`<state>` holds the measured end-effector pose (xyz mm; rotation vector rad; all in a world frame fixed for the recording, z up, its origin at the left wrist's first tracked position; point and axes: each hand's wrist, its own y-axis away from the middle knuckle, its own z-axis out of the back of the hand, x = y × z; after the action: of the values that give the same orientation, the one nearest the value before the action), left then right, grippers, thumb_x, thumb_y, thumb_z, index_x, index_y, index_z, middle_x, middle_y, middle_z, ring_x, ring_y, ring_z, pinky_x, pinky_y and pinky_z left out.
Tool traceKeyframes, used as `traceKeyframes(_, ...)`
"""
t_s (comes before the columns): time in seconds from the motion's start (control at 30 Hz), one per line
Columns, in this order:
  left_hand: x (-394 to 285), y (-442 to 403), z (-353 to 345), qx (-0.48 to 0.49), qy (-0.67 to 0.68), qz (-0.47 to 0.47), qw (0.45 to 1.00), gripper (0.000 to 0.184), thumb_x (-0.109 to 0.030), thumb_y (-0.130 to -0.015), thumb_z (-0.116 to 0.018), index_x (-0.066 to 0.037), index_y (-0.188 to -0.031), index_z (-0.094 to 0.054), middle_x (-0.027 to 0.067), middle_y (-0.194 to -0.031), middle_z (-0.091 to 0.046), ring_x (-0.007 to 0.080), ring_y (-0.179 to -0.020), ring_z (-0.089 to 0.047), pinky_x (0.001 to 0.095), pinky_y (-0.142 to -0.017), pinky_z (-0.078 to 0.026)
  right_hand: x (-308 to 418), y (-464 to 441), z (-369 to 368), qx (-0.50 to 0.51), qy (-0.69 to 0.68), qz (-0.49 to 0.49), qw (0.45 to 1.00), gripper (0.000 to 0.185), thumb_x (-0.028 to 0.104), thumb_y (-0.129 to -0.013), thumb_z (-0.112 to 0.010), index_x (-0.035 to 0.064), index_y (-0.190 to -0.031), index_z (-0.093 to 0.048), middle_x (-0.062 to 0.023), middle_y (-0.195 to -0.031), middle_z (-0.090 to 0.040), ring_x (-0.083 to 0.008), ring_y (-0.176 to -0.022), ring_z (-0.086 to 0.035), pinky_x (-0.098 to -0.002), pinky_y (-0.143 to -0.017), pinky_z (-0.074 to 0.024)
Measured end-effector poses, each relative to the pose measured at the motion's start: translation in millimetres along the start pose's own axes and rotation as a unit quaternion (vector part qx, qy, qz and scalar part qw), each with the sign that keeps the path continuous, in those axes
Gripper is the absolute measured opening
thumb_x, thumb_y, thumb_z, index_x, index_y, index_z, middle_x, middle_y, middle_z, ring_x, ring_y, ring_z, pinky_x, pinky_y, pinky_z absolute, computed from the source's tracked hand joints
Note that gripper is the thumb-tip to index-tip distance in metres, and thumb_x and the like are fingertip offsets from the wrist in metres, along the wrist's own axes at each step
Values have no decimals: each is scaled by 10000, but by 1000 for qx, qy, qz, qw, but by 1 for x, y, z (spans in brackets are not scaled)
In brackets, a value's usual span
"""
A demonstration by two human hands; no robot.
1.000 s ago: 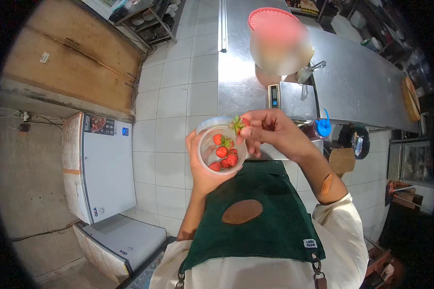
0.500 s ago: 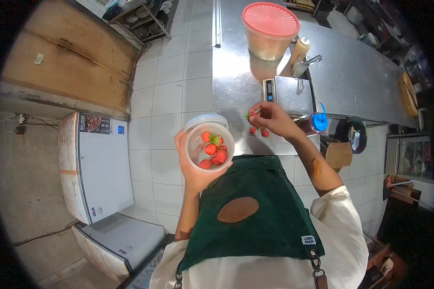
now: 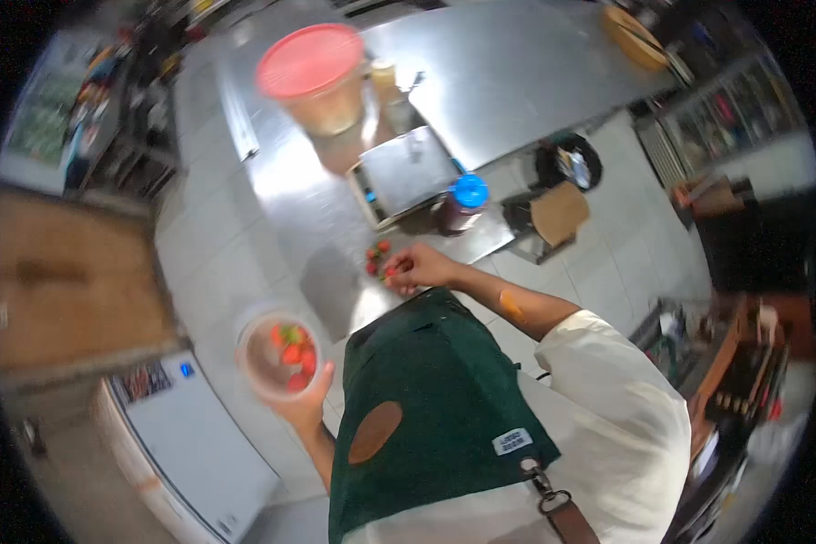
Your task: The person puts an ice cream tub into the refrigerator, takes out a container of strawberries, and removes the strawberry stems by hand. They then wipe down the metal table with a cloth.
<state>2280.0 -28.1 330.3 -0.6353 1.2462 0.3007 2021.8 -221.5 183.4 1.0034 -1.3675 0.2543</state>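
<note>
My left hand (image 3: 310, 403) is closed round a clear plastic tub (image 3: 247, 349), tilted so that its open mouth faces me. Several red strawberries (image 3: 292, 354) lie inside, one showing green leaves. At the near edge of the steel table, my right hand (image 3: 419, 269) has its fingertips pinched on a strawberry (image 3: 389, 273), low at the tabletop. A few loose strawberries (image 3: 383, 246) lie just beyond these fingers. Motion blur softens the view.
Beyond the strawberries, a scale (image 3: 408, 172) with a steel plate sits on the table (image 3: 290, 190). A blue-lidded jug (image 3: 462, 204) stands right of it. Farther back is a big tub with a red lid (image 3: 310, 62). A white freezer (image 3: 186, 444) stands at lower left.
My view has turned, so the table appears farther left and tilted. My right hand has brought its strawberry down beside the loose ones. My left hand still holds the tub, now farther from the table.
</note>
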Motion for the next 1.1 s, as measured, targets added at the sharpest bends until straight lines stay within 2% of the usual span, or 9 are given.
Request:
traceKeyframes(0.13, -3, -3, -4, 34, -18, 18, 999, 1086, -114, -621, -947, 13, -1565, -425, 152, -1518, -526, 300, -1395, -526, 459, -1185, -434, -49, 45, 15, -70, -84, -9, 994, 257, 221, -963, -803, 11, -1099, -743, -56, -929, -736, -121, -718, -691, -290, -577, -569)
traceKeyframes(0.2, -1, -12, -6, 57, -16, -1, 998, 1102, -132, -621, -958, 15, -1570, -417, 154, -1527, -516, 303, -1408, -512, 461, -1196, -418, -61, 80, 29, -216, -212, -85, 949, 295, 235, -949, -814, 36, -1141, -712, -43, -907, -731, -127, -708, -685, -286, -590, -565)
traceKeyframes(0.27, -7, -20, -16, 71, -19, -25, 997, 1128, -203, -634, -983, 21, -1577, -403, 159, -1539, -502, 308, -1428, -490, 466, -1221, -372, -78, 111, 57, -324, -232, -103, 911, 349, 262, -947, -803, 59, -1196, -668, -59, -956, -725, -159, -746, -704, -313, -658, -590)
traceKeyframes(0.47, -5, -28, -35, 92, -34, -37, 994, 1114, -259, -661, -982, 28, -1571, -406, 167, -1536, -507, 315, -1422, -498, 468, -1213, -378, -80, 158, 157, -537, -257, -28, 803, 249, 302, -933, -821, 94, -982, -692, -24, -820, -678, -150, -632, -640, -329, -554, -528)
traceKeyframes(0.63, -12, -38, -55, 112, 7, -20, 993, 1116, -251, -657, -990, 28, -1570, -411, 170, -1528, -516, 315, -1405, -515, 462, -1196, -403, -74, 201, 354, -630, -264, 59, 728, 307, 325, -932, -834, 55, -962, -690, -56, -776, -682, -174, -590, -644, -321, -531, -529)
traceKeyframes(0.7, -14, -34, -56, 109, 19, 11, 994, 1114, -243, -657, -991, 27, -1570, -412, 169, -1525, -519, 313, -1399, -521, 460, -1191, -411, -71, 216, 405, -651, -303, -36, 695, 309, 337, -966, -771, 38, -979, -695, -64, -780, -703, -178, -636, -674, -331, -579, -558)
traceKeyframes(0.83, -6, -36, -54, 109, -8, -23, 994, 1115, -217, -653, -992, 23, -1573, -410, 169, -1526, -519, 311, -1399, -521, 457, -1191, -412, -71, 226, 399, -607, -269, -90, 743, 303, 344, -992, -695, 42, -1012, -701, -65, -829, -726, -172, -686, -694, -330, -617, -569)
traceKeyframes(0.9, -3, -33, -55, 99, -13, -28, 995, 1118, -214, -651, -995, 21, -1574, -409, 170, -1526, -518, 310, -1398, -521, 457, -1191, -413, -80, 225, 375, -533, -198, -89, 818, 288, 339, -995, -650, 61, -1045, -701, -66, -906, -741, -163, -713, -700, -326, -611, -562)
traceKeyframes(1.1, 2, -34, -59, 89, -9, -43, 995, 1109, -189, -646, -972, 22, -1575, -404, 168, -1528, -517, 308, -1402, -523, 465, -1194, -414, -144, 204, 315, -469, -157, -186, 849, 292, 283, -1005, -636, 82, -1213, -675, -52, -903, -745, -147, -695, -702, -309, -589, -577)
